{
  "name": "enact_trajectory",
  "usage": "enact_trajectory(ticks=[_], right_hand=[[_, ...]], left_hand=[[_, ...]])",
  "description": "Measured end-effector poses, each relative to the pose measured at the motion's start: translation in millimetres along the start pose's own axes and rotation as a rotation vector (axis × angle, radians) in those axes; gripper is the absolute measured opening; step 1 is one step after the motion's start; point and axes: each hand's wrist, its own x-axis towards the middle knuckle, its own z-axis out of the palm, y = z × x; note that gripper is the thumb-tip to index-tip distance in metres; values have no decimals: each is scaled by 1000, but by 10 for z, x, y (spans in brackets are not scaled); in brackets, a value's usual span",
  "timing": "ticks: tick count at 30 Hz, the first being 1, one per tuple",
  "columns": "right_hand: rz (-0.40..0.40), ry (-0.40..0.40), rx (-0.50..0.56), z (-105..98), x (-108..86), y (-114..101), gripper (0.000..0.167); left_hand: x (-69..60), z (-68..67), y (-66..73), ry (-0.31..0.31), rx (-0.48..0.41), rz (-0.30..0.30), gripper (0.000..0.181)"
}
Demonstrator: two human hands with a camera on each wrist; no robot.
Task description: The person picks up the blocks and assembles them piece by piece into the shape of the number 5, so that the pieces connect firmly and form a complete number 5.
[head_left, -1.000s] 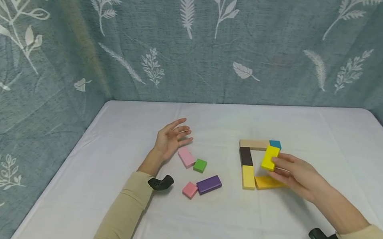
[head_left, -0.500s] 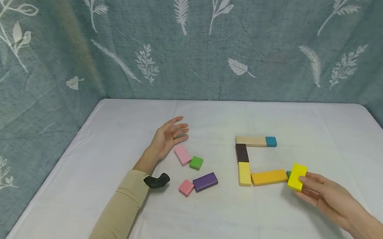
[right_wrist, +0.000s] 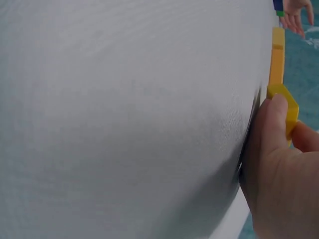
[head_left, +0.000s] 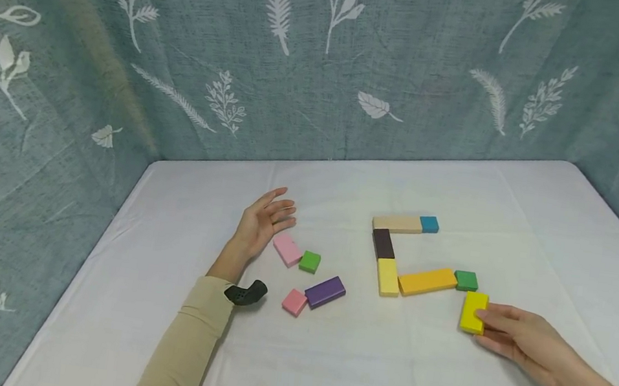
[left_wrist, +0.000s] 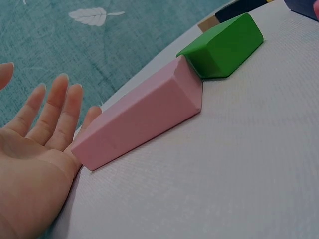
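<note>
My right hand (head_left: 527, 342) pinches a bright yellow block (head_left: 473, 312) between thumb and fingers, just in front of a dark green block (head_left: 466, 281). The same yellow block (right_wrist: 285, 105) shows at the right edge of the right wrist view. That green block ends a row with an orange block (head_left: 427, 282), which meets a pale yellow block (head_left: 388, 278). A dark brown block (head_left: 383, 244), a tan block (head_left: 397, 223) and a blue block (head_left: 429, 224) continue the outline. My left hand (head_left: 258, 225) rests with loose fingers beside a pink block (left_wrist: 144, 114).
A light green block (head_left: 309, 262) touches the pink block's end. Nearer the front lie a purple block (head_left: 325, 293) and a small coral-pink block (head_left: 294, 302). A white cloth (head_left: 357, 369) covers the table, and a patterned teal curtain (head_left: 311, 89) hangs behind.
My right hand has carried the yellow block from above the orange block rightward and toward the front, uncovering the dark green block. The head view has shifted slightly; the left hand stays where it was.
</note>
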Motion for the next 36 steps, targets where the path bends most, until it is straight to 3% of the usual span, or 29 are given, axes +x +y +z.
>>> enact_trajectory(ticks=[15, 28, 32, 36], right_hand=[[-65, 155, -285, 140, -51, -38, 67], [-102, 191, -355, 150, -5, -34, 57], [-122, 206, -398, 168, 1, -33, 56], [-135, 213, -427, 181, -6, -39, 55]], left_hand=[[25, 1, -3, 2, -18, 4, 45], [16, -23, -27, 8, 11, 8, 42], [24, -43, -49, -19, 27, 38, 48], [52, -105, -94, -98, 3, 91, 46]])
